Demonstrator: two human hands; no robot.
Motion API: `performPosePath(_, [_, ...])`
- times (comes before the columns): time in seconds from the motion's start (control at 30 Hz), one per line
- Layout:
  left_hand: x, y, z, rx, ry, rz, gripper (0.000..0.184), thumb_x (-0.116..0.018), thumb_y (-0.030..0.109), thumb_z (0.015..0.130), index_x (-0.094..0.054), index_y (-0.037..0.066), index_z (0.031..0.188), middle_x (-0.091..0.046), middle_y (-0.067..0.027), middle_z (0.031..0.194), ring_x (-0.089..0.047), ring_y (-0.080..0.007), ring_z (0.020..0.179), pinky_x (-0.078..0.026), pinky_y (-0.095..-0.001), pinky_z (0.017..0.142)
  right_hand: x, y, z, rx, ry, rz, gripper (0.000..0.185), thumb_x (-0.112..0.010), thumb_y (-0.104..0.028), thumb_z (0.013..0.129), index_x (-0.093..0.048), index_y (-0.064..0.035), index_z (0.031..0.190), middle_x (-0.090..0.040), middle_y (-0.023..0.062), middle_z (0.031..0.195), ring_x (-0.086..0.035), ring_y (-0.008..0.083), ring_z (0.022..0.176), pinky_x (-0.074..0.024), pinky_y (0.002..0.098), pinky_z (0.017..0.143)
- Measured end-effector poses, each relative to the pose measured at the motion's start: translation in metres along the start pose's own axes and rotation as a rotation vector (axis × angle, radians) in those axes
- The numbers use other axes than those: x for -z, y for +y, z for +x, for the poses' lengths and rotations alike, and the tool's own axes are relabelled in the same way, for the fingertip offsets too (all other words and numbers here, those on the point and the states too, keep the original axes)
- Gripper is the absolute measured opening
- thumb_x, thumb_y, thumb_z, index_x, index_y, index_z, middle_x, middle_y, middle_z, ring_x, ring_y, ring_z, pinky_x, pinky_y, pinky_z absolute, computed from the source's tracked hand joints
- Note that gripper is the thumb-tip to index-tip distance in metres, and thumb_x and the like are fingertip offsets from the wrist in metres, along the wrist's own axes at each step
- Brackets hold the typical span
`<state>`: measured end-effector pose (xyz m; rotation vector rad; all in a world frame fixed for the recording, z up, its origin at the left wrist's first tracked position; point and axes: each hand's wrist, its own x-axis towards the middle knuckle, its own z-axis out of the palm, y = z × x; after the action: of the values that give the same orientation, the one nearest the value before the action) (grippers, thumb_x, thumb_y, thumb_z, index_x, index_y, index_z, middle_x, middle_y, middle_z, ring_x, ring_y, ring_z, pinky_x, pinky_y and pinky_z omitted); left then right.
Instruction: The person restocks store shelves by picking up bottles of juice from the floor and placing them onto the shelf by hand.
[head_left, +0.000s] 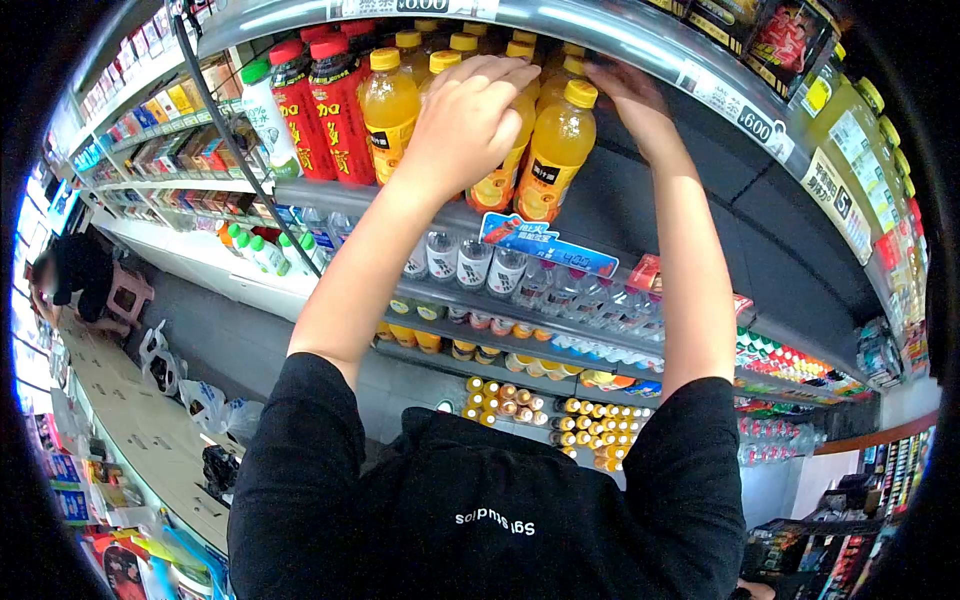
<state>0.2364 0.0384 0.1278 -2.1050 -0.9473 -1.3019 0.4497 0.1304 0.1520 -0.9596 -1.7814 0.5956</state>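
Rows of orange juice bottles with yellow caps stand upright on the upper shelf. My left hand lies over the front bottles, its fingers bent across their tops; what they hold, if anything, is hidden. Behind the front right bottle, my right hand reaches in at the right side of the rows, slightly blurred, with its fingertips near the back bottles. Red bottles stand just left of the juice, and a green-capped white bottle is beside them.
Dark shelf surface extends right of the juice. A metal shelf edge with price tags runs overhead. Below are water bottles and a blue promotional label. A person sits at far left, near plastic bags.
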Motion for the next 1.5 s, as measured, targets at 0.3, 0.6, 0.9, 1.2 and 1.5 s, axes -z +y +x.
performPosePath(0.3, [0.001, -0.003, 0.003, -0.023, -0.002, -0.032, 0.036, -0.045, 0.007, 0.076, -0.058, 0.002, 0.110, -0.059, -0.0154, 0.111, -0.054, -0.0315, 0.105, -0.041, -0.0409, 0.093, -0.016, 0.007, 0.019, 0.009, -0.127, -0.058, 0.054, -0.069, -0.043, 0.077, -0.059, -0.0065, 0.116, -0.060, 0.0085, 0.112, -0.055, 0.0162, 0.104, -0.0437, 0.0281, 0.087])
performPosePath(0.6, [0.002, -0.003, 0.003, -0.011, 0.000, -0.053, 0.036, -0.044, 0.004, 0.076, -0.059, 0.002, 0.108, -0.060, -0.0154, 0.110, -0.054, -0.0316, 0.105, -0.040, -0.0408, 0.093, -0.015, 0.013, 0.024, -0.022, -0.106, -0.214, 0.049, -0.069, -0.042, 0.078, -0.061, -0.0084, 0.113, -0.064, 0.0055, 0.100, -0.061, 0.0134, 0.088, -0.0496, 0.0271, 0.072])
performPosePath(0.9, [0.001, -0.002, 0.003, -0.003, 0.014, -0.053, 0.035, -0.044, 0.003, 0.077, -0.059, 0.003, 0.108, -0.060, -0.0151, 0.110, -0.054, -0.0313, 0.106, -0.040, -0.0406, 0.094, -0.014, 0.004, 0.019, -0.056, -0.088, -0.176, 0.052, -0.069, -0.041, 0.078, -0.058, -0.0085, 0.117, -0.063, 0.0072, 0.106, -0.061, 0.0157, 0.091, -0.0516, 0.0280, 0.073])
performPosePath(1.2, [0.000, -0.001, 0.004, 0.011, 0.017, -0.071, 0.034, -0.044, 0.003, 0.077, -0.059, 0.002, 0.108, -0.060, -0.0158, 0.110, -0.053, -0.0321, 0.106, -0.040, -0.0407, 0.094, 0.008, 0.030, 0.061, -0.077, -0.021, 0.329, 0.056, -0.068, -0.037, 0.079, -0.049, -0.0083, 0.123, -0.056, 0.0096, 0.114, -0.057, 0.0220, 0.103, -0.0524, 0.0344, 0.078])
performPosePath(1.5, [0.000, -0.002, 0.003, 0.033, 0.024, -0.088, 0.035, -0.045, 0.003, 0.076, -0.059, 0.003, 0.107, -0.060, -0.0156, 0.109, -0.054, -0.0322, 0.104, -0.041, -0.0412, 0.093, -0.007, 0.025, 0.079, -0.144, -0.068, 0.310, 0.057, -0.065, -0.038, 0.081, -0.046, -0.0084, 0.125, -0.054, 0.0105, 0.117, -0.055, 0.0228, 0.105, -0.0505, 0.0360, 0.081])
